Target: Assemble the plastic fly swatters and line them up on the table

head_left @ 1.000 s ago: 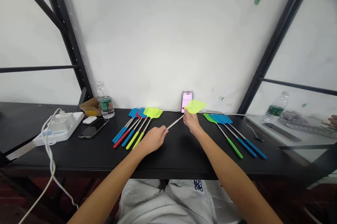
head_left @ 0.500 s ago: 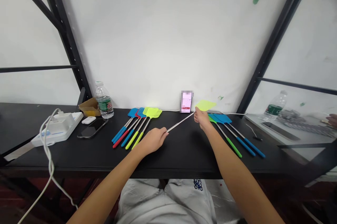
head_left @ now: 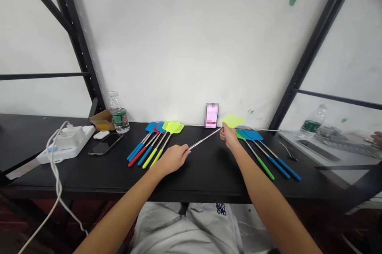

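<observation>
A yellow fly swatter [head_left: 233, 120] with a thin telescopic metal rod [head_left: 204, 141] stretches between my two hands above the black table [head_left: 205, 174]. My left hand [head_left: 173, 157] is closed round its handle end. My right hand [head_left: 229, 136] pinches the rod just below the yellow head. Several swatters [head_left: 155, 142] with blue, red and yellow handles lie in a bunch to the left. A green swatter [head_left: 256, 156] and two blue ones [head_left: 274, 154] lie to the right, near my right hand.
A phone [head_left: 212, 115] leans against the white wall behind the swatter. A water bottle [head_left: 118, 112], a small cardboard box [head_left: 103, 120], a dark phone [head_left: 105, 145] and a white power strip [head_left: 65, 142] with cables sit at the left. Another desk with a bottle [head_left: 313, 120] stands at the right.
My right hand has slid to the right with the yellow head, and the rod between my hands has become longer. My left hand has stayed put.
</observation>
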`<state>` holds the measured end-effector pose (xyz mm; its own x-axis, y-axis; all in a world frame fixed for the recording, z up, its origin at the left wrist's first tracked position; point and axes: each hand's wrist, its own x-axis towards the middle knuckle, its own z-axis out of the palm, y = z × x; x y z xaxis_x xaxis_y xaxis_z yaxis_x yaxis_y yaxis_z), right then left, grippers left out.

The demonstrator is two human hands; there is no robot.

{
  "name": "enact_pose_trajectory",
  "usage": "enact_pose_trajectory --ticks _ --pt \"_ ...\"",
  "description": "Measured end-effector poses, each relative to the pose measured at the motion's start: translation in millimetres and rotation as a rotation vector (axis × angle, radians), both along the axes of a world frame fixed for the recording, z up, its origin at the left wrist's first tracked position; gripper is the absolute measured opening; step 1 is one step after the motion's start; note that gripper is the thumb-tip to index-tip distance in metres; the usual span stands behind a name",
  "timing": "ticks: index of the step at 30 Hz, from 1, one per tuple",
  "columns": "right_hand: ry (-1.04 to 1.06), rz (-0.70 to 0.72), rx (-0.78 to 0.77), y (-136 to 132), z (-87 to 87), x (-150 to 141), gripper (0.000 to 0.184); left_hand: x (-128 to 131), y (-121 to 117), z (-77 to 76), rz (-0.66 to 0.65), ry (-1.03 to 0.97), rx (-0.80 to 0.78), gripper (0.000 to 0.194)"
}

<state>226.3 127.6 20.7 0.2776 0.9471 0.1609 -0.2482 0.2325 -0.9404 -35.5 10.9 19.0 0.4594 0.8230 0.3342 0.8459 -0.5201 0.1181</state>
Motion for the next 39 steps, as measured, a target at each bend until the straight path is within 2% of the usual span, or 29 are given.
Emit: enact_pose_trajectory --ticks 6,12,19,27,32,39 --pt "0.042 -0.021 -0.03 0.6 2.1 2.5 0.042 0.4 -0.5 1.0 0.006 0.004 0.005 0.034" --pt "0.0 0.035 -0.005 -1.1 -1.5 -1.1 0.042 0.8 -1.0 0.8 0.001 0.0 0.004 0.034" --pt "0.042 -0.032 -0.009 1.4 -1.9 0.6 0.043 0.7 -2.0 1.9 -0.01 -0.004 -0.018 0.035" --pt "0.025 -0.012 0.014 -2.5 -0.3 -2.4 0.042 -0.1 -1.6 2.3 0.012 0.048 0.0 0.033" --pt "0.024 -0.045 0.021 -9.1 -4.1 -17.8 0.042 -1.2 -1.0 2.1 0.049 0.075 0.02 0.032" --pt "0.018 0.03 0.008 -33.4 -8.8 -62.3 0.038 -0.2 -1.7 3.0 0.072 0.051 0.033 0.03"
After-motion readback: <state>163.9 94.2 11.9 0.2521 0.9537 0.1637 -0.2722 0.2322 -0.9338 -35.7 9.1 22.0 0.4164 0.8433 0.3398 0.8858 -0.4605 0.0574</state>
